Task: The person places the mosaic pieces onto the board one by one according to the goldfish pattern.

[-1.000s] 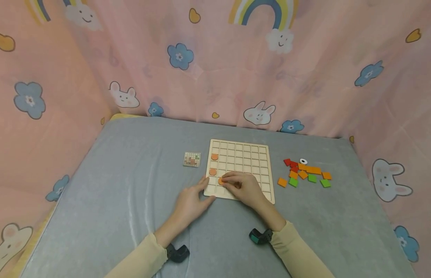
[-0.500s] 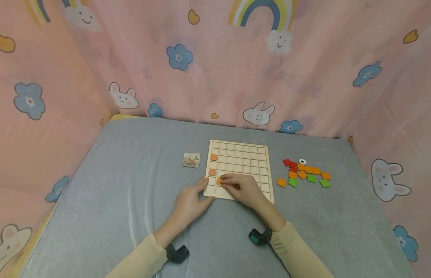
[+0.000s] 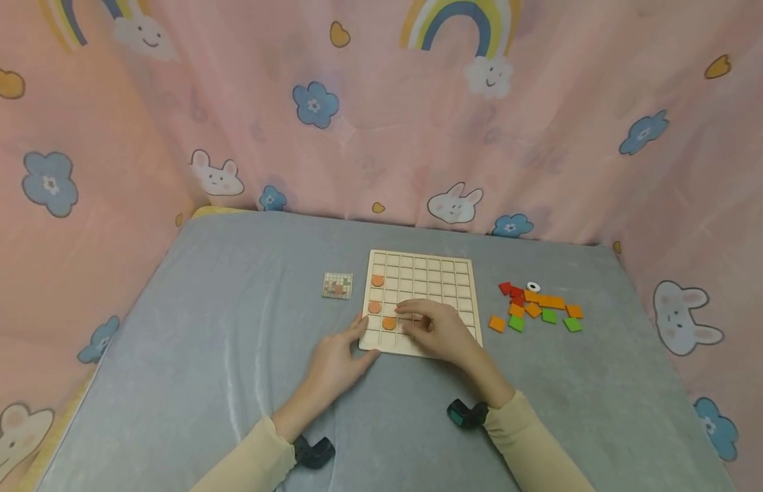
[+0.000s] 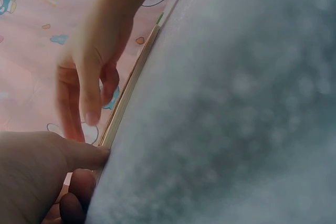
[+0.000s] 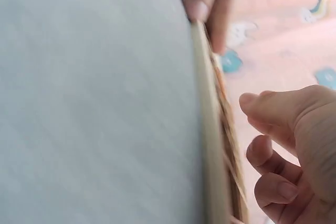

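A pale wooden grid board lies on the table in the head view. Its near left corner is held by my left hand, the thumb on the near edge and the fingers at the left side; the left wrist view shows the thumb against the board's edge. Over the board's lower middle hovers my right hand, thumb and forefinger apart with nothing seen between them. Just left of its fingertips an orange disc sits in a cell. Two more orange discs, an upper one and a lower one, occupy the left column.
Left of the board lies a small pattern card. To the right are loose orange pieces, red pieces, green pieces and a white ring with a dark centre. A pink printed curtain stands behind the table.
My right hand has let go of the orange disc and drawn slightly up and right, its fingers parting. The disc stays in its cell. The left hand keeps its place on the board.
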Motion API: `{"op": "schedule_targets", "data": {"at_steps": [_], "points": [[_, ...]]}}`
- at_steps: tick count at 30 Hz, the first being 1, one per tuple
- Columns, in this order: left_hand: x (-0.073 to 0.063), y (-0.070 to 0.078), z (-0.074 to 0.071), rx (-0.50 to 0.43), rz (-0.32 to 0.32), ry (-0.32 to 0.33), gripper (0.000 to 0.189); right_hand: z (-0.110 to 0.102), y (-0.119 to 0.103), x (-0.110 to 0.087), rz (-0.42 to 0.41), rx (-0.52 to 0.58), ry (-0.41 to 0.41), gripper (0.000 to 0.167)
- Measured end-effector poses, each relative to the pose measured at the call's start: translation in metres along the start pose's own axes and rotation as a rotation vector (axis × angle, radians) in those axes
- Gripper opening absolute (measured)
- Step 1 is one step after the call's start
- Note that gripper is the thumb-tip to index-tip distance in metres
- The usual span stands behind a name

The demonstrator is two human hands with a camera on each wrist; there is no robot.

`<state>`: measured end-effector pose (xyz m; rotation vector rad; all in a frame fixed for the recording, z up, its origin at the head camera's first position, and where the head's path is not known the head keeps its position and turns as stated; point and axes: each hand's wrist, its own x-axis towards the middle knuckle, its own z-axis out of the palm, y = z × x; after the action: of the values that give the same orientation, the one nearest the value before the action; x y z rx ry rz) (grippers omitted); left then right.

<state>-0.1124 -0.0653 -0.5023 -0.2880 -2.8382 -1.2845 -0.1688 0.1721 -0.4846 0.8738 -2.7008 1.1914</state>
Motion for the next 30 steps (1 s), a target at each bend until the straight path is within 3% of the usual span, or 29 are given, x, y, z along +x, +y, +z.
{"op": "schedule_targets", "data": {"at_steps": [5,9,16,20,25,30], "points": [[-0.001,-0.001,0.002,-0.03,-0.018,0.002,0.067,-0.027,0.013,-0.002,0.086,0.039,0.053,0.033],[-0.003,-0.003,0.001,-0.032,-0.025,0.012,0.067,-0.054,0.028,-0.005,0.126,0.019,0.14,0.035],[-0.003,-0.002,0.001,-0.031,-0.018,0.019,0.067,-0.104,0.058,-0.026,0.357,-0.082,0.285,0.035],[-0.002,-0.002,0.002,-0.026,-0.012,0.016,0.067,-0.118,0.075,-0.04,0.466,-0.122,0.353,0.034],[-0.001,-0.001,0.003,-0.027,-0.008,0.017,0.067,-0.115,0.095,-0.046,0.543,-0.222,0.317,0.036],[-0.002,-0.001,0.002,-0.03,-0.009,0.012,0.067,-0.108,0.103,-0.041,0.558,-0.325,0.242,0.038]]}}
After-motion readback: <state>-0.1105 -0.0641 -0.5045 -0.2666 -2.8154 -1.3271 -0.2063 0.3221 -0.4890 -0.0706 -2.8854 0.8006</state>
